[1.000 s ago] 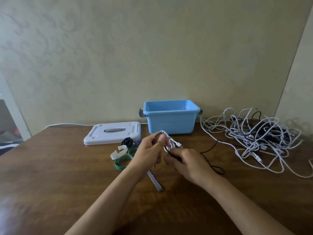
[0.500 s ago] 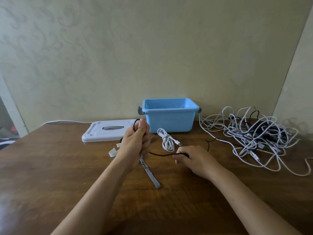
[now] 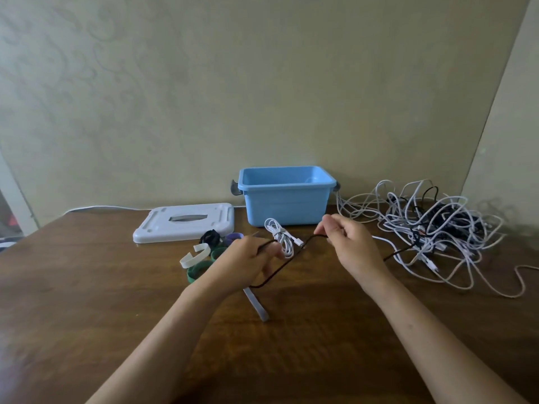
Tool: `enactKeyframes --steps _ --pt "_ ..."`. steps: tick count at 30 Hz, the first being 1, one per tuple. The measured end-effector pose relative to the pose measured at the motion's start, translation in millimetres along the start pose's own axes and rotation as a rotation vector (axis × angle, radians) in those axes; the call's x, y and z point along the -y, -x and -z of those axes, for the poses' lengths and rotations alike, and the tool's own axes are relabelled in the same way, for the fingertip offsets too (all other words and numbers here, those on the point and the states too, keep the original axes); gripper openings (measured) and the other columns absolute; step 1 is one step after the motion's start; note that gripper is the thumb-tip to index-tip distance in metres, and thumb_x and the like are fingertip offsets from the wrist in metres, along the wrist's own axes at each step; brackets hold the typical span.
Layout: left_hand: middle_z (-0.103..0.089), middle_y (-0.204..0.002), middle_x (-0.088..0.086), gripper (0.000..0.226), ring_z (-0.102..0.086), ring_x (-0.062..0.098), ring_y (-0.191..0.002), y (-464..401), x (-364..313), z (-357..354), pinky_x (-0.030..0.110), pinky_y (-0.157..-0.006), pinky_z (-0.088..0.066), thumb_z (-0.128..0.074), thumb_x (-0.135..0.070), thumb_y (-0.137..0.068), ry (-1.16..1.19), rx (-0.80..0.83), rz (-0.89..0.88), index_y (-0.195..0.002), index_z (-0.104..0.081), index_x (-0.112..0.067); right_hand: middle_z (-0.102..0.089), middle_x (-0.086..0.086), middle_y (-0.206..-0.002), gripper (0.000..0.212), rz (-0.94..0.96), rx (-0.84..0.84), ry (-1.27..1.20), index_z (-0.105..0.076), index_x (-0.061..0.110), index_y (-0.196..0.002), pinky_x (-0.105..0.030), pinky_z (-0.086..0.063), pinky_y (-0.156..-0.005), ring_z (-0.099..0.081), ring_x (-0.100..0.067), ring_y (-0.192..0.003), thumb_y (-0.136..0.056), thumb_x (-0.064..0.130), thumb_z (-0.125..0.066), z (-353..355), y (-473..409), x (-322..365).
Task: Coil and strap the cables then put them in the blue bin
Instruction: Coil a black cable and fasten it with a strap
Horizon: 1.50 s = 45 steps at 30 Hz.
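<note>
My left hand (image 3: 244, 262) grips one end of a thin black cable (image 3: 287, 262) that loops below it and rises to my right hand (image 3: 348, 243), which pinches it higher up. From there the cable trails right into the tangled pile of white and black cables (image 3: 431, 228). A small coiled white cable (image 3: 281, 237) lies on the table between my hands. The open blue bin (image 3: 284, 204) stands behind them against the wall. A grey strap (image 3: 256, 304) lies flat under my left wrist.
The bin's white lid (image 3: 186, 221) lies left of the bin. Several rolled straps, white (image 3: 194, 256), green (image 3: 198, 269), black (image 3: 210, 237) and purple (image 3: 233, 237), sit left of my left hand. The wooden table (image 3: 87, 301) meets the wall behind.
My right hand lifted off the table and moved up and right, drawing the black cable out. My left hand lowered and shifted right. The coiled white cable stays on the table.
</note>
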<state>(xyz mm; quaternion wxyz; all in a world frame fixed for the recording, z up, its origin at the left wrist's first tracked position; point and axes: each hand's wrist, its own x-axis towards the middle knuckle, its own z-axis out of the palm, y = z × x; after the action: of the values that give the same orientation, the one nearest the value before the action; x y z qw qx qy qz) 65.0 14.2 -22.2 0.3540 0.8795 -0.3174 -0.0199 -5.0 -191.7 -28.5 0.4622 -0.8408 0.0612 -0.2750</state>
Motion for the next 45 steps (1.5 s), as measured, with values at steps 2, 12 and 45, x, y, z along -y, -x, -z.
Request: enactKeyframes --steps 2,12,45 --pt "-0.062 -0.055 -0.013 0.038 -0.053 -0.004 -0.050 1 -3 2 0.012 -0.054 -0.038 -0.045 -0.036 -0.105 0.015 0.002 -0.019 -0.076 -0.068 -0.029 -0.053 0.018 -0.057 0.034 0.031 0.048 -0.004 -0.071 0.029 -0.091 -0.014 -0.036 -0.054 -0.046 0.000 -0.054 -0.098 0.055 -0.051 2 1 0" --pt "-0.067 -0.086 -0.006 0.031 -0.062 0.008 -0.085 1 -3 2 0.025 -0.080 -0.049 -0.039 -0.035 -0.106 0.039 -0.066 -0.119 -0.088 -0.064 -0.032 -0.066 0.022 -0.069 0.022 0.132 -0.110 0.093 -0.072 0.024 -0.086 -0.008 -0.040 -0.059 -0.059 0.008 -0.069 -0.096 0.041 -0.063 3 -1 -7" --pt "-0.043 -0.067 -0.005 0.034 -0.039 0.013 -0.061 -1 -5 -7 0.034 -0.057 -0.030 -0.034 -0.040 -0.104 0.441 -0.200 0.034 -0.077 -0.046 -0.022 -0.063 0.007 -0.074 0.024 0.203 0.403 0.270 -0.065 0.035 -0.095 -0.034 -0.044 -0.059 -0.060 -0.008 -0.067 -0.100 0.053 -0.050 -26 26 17"
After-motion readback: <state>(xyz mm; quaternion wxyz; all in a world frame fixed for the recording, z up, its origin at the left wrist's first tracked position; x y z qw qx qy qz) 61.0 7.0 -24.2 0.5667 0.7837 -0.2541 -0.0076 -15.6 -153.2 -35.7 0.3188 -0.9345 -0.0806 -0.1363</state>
